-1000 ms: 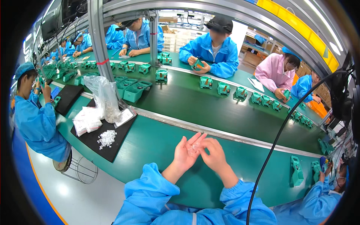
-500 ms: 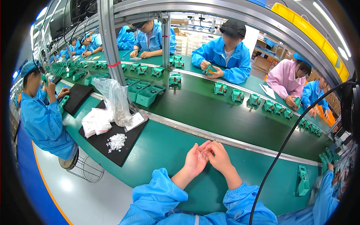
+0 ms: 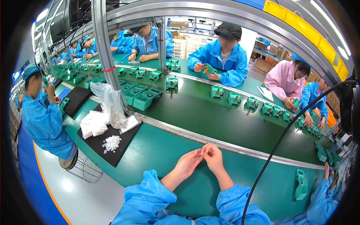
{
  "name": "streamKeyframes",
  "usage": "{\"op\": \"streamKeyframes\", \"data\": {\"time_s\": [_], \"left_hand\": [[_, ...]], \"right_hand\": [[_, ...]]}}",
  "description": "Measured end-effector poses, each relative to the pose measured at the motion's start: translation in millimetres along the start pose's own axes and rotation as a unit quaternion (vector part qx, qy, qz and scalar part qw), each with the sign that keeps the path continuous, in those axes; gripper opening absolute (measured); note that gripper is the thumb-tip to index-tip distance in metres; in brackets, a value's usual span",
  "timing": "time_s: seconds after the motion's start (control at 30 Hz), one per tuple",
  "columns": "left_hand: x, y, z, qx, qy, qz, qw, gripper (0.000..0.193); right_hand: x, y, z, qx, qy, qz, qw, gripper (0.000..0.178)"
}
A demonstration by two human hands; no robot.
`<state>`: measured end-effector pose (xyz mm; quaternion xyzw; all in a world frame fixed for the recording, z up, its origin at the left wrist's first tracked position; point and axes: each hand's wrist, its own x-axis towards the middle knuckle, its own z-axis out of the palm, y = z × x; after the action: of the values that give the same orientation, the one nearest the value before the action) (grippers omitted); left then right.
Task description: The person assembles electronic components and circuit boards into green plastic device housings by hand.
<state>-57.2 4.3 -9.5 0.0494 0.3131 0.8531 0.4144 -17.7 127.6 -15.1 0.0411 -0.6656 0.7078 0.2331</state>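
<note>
Blue workwear covers a co-worker (image 3: 48,120) seated well to the left of our fingers. Nearer, yet still left of them, a black mat (image 3: 96,141) rests on the green tabletop (image 3: 146,150). Flat white packets (image 3: 93,123) lie on the mat, and we cannot see what fills them. Beside these stands a clear plastic bag (image 3: 105,94), small pale pieces gathered in its bottom. A loose pile of whitish bits (image 3: 111,144) sits on the mat's near part, left of our fingers and out of any container. Against the bag's right side lies a flat clear pouch (image 3: 130,123) with a white paper.

Beyond our fingers, off to the left, open-topped green trays (image 3: 139,102) stand on the belt (image 3: 198,112), dark parts showing inside the nearest.

Our left hand (image 3: 187,164) is loosely curled, its palm mostly hidden. Our right hand (image 3: 213,155) brings thumb and forefinger together at the left fingertips; we cannot tell whether anything is pinched there.

Beyond and right of our fingers, green units (image 3: 252,102) line the belt. Farther right, a green housing (image 3: 301,187) lies on the tabletop, and high above, we see a yellow bin (image 3: 305,37), its contents hidden.
</note>
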Motion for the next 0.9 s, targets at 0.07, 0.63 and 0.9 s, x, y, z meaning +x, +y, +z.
{"op": "streamKeyframes", "data": {"time_s": [0.07, 0.63, 0.9], "left_hand": [[1, -2, -9, -0.001, 0.019, -0.007, 1.0, 0.022], [1, -1, -12, 0.151, 0.051, 0.007, 0.987, 0.014], [-4, 6, -5, 0.161, 0.058, -0.029, 0.985, 0.013]], "right_hand": [[0, -3, 4, 0.067, 0.027, 0.022, 0.997, 0.021], [3, -20, 5, -0.244, -0.031, -0.101, 0.964, 0.011], [3, -18, 3, -0.3, -0.051, -0.151, 0.94, 0.014]]}}
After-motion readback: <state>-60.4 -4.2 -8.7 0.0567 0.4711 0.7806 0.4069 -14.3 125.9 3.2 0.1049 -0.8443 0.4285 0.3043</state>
